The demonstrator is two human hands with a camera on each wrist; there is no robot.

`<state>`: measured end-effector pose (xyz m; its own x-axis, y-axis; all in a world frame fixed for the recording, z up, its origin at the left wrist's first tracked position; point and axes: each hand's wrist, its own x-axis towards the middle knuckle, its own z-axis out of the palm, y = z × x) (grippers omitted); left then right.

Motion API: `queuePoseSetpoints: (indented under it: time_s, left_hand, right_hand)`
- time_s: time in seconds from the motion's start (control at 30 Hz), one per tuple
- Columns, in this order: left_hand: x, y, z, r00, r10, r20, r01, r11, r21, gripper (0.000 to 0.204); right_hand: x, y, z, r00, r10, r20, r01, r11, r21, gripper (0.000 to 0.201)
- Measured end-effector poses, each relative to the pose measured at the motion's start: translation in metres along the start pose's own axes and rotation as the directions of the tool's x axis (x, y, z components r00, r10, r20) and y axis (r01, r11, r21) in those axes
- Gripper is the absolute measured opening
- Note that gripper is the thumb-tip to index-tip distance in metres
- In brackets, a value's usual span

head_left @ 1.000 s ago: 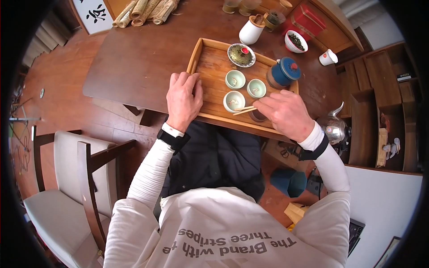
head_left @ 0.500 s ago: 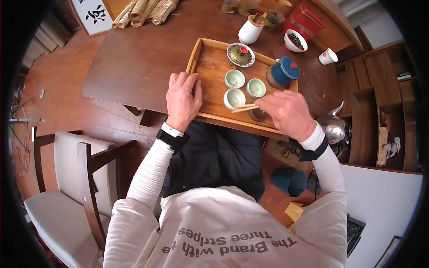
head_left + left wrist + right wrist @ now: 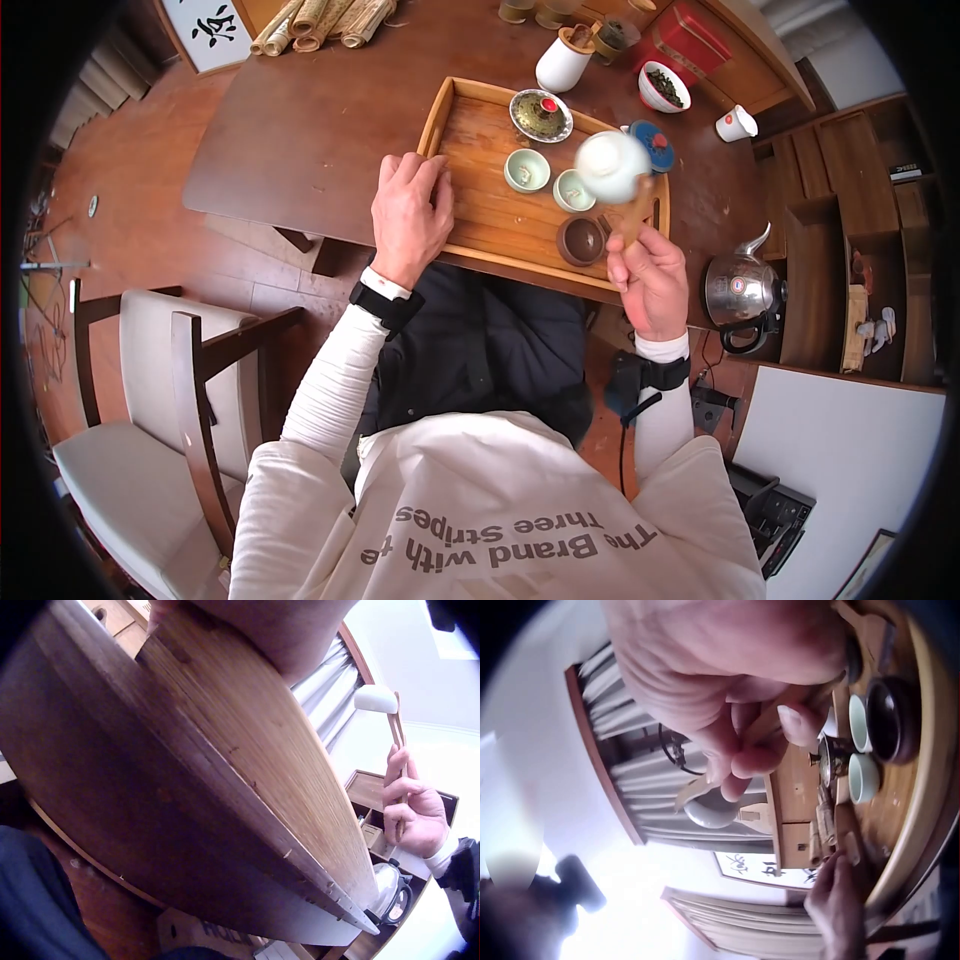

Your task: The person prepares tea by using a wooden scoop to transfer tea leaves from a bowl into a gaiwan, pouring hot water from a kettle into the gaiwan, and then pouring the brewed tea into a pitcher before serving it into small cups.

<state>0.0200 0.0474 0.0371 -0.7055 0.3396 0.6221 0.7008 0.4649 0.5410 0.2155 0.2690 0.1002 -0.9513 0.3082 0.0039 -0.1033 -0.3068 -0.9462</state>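
Observation:
My right hand (image 3: 652,285) grips wooden tea tongs (image 3: 634,212), raised over the right side of the wooden tray (image 3: 490,225). Between the tong tips is a pale teacup (image 3: 608,165), tilted and held in the air; it also shows in the left wrist view as a white cup (image 3: 375,698). My left hand (image 3: 410,218) holds the tray's left rim, fingers curled over it. Two pale green teacups (image 3: 526,172) stand on the tray, one partly behind the raised cup. Close to my right hand is a dark brown cup (image 3: 580,242).
A patterned lidded bowl (image 3: 541,118) and a partly hidden blue lidded pot (image 3: 656,150) occupy the tray's far side. Beyond it stand a white tool holder (image 3: 562,66), a bowl of leaves (image 3: 663,88) and a white cup (image 3: 736,124). A steel kettle (image 3: 738,290) is at the right.
The nearest pale teacup has left the tray, lifted up and to the right in the tongs. My right hand has turned palm-up and drawn back. My left hand stays at the rim.

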Motion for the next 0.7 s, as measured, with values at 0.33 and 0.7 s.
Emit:
queuePoseSetpoints:
  time_s: [0.33, 0.7]
  left_hand:
    - [0.000, 0.000, 0.000, 1.000, -0.015, -0.005, 0.015, 1.000, -0.019, 0.013]
    - [0.000, 0.000, 0.000, 1.000, -0.002, -0.007, 0.001, 1.000, -0.015, 0.016]
  right_hand:
    - [-0.011, -0.010, 0.011, 0.998, 0.014, -0.054, -0.012, 0.999, 0.042, 0.026]
    - [0.038, -0.046, 0.032, 0.747, 0.163, 0.644, 0.651, -0.372, -0.662, 0.022]
